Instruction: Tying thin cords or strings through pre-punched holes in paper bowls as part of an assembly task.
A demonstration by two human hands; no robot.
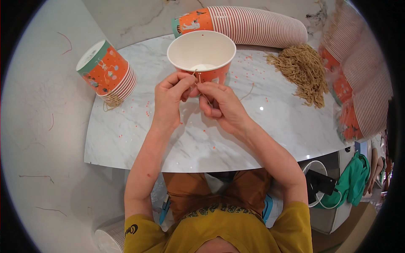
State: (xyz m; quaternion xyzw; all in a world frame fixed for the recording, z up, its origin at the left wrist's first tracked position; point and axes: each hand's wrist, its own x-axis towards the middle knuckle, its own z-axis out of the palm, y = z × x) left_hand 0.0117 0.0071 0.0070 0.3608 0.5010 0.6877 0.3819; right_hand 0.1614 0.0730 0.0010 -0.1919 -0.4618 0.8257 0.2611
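A large orange paper tub with a white inside stands upright at the far middle of the marble-look table. At its near side my left hand and my right hand meet, fingertips pinched together. Between them runs a thin tan string, close to the tub's rim; its loose end trails past my right hand. Both hands are closed on this string. My fingers hide part of it, so I cannot tell whether it passes through the tub's wall.
Left stands an upside-down stack of printed tubs with tan strings at its foot. A long nested tub stack lies behind. At right sit a heap of tan strings and plastic-wrapped tub stacks. Small orange dots are scattered over the table.
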